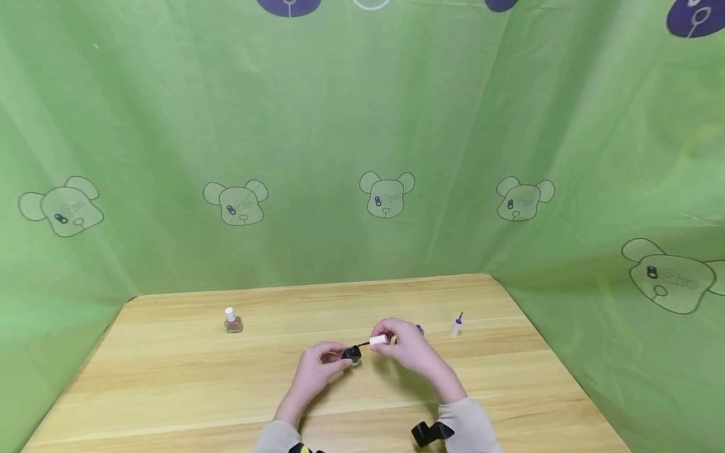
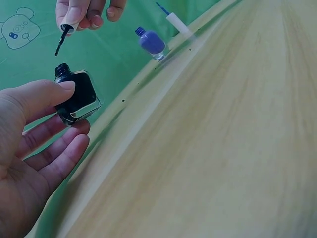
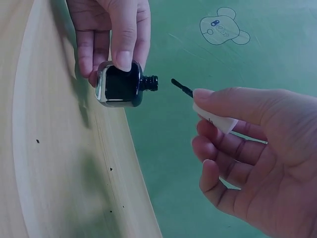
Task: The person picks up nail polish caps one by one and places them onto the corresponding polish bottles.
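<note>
Over the wooden table (image 1: 170, 371), the left hand (image 1: 313, 365) is holding the small black bottle (image 3: 118, 88), its thumb pressing on one face and its fingers supporting the other side; across from it, the right hand (image 1: 406, 346) is pinching the white cap (image 3: 216, 118), and the dark brush (image 3: 183, 88) is pointing toward the bottle's bare neck (image 3: 150, 83); tip and neck are sitting close but apart.

From where I'm standing, the step in hand seems to be working the brush at that narrow mouth; doing it well, I'd judge, means lining the brush up with the neck's middle, so the tip isn't smearing the threads; the left thumb should be pressing firmly, since smooth glass could be slipping; the neck is better facing upward, as a tipped bottle might be spilling; the right hand should be moving slowly.

Toward the right, a purple bottle (image 2: 152, 43) is standing uncapped, a purple-brushed cap (image 2: 178, 24) standing near it, brush upward; the right sleeve (image 1: 470, 425) is best kept clear of both; a brownish bottle (image 1: 233, 325) is standing capped, well apart on the left.
</note>
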`<state>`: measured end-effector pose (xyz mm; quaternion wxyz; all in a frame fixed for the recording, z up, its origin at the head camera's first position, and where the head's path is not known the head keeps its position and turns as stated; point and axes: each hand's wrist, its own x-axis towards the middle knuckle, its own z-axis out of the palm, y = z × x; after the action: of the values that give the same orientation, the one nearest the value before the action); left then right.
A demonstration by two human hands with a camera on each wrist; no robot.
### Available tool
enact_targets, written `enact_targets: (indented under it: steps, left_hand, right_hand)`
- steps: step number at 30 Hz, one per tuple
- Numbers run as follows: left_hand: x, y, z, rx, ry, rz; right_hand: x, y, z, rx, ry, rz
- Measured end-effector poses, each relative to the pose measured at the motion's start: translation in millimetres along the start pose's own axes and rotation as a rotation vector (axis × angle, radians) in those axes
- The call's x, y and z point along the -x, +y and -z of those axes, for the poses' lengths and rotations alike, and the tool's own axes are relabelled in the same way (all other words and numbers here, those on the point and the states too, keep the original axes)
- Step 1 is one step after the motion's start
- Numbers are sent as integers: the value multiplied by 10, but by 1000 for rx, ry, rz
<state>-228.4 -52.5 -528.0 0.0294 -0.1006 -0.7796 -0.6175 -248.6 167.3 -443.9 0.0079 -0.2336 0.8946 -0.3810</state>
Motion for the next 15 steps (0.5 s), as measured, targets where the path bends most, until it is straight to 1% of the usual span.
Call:
enact_targets:
  steps: [8, 15]
  left_hand:
    - [-2, 0, -7, -8, -13, -14]
    - [21, 38, -9, 35, -15, -16]
  right_hand:
    - [9, -35, -22, 19, 4, -1]
    - [1, -21, -47, 55, 3, 3]
